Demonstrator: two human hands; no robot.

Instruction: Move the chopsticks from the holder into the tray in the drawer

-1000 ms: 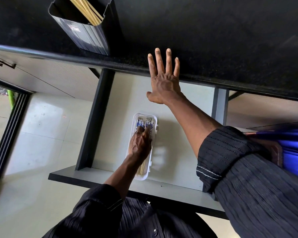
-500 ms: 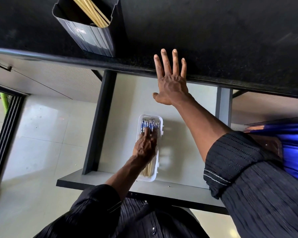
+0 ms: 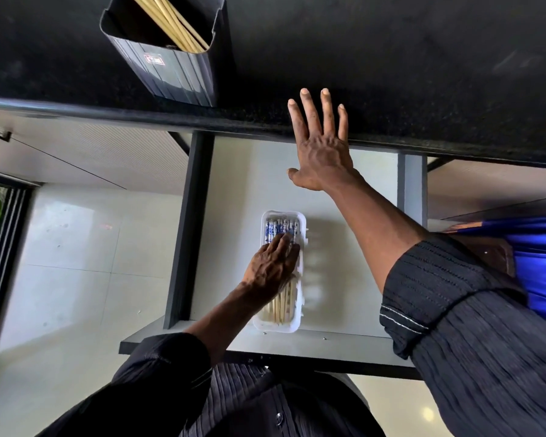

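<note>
Drawer (image 3: pixel 344 247) pulled out under black counter (image 3: pixel 391 58), pale floor bare right of white tray (image 3: pixel 276 328), dark side rail close on its left. Tray near drawer's front edge, lengthwise. Chopsticks (image 3: pixel 279 230) packed side by side inside, blue-and-white patterned ends toward counter, plain wooden tips toward front. Left hand (image 3: pixel 271 269) flat on bundle, fingers extended, gripping nothing. Right hand (image 3: pixel 320 149) spread wide, pressed on counter edge. More plain wooden chopsticks upright in dark holder (image 3: pixel 177 74) on counter, well apart.
</note>
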